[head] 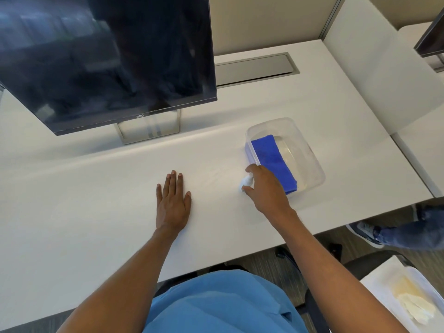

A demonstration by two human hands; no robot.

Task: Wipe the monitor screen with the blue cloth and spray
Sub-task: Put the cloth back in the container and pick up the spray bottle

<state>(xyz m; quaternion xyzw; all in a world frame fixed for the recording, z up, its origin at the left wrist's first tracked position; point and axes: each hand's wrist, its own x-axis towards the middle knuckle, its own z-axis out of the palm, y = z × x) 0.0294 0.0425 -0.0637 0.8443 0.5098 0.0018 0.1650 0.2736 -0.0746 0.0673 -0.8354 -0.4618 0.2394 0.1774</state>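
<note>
A dark monitor (pixel 108 58) on a silver stand (pixel 149 131) fills the upper left of the white desk (pixel 96 179). A folded blue cloth (pixel 272 157) lies in a clear plastic container (pixel 310 162) to the right. My right hand (pixel 266 188) is wrapped around a small white spray bottle (pixel 247 181) just left of the container. Most of the bottle is hidden under my fingers. My left hand (pixel 173 203) lies flat on the desk, fingers apart, holding nothing.
A grey cable hatch (pixel 254 68) is set into the desk behind the container. A partition (pixel 374 68) stands at the right. Another person's shoe (pixel 367 233) is beside the desk. A chair with papers (pixel 406 292) sits at lower right.
</note>
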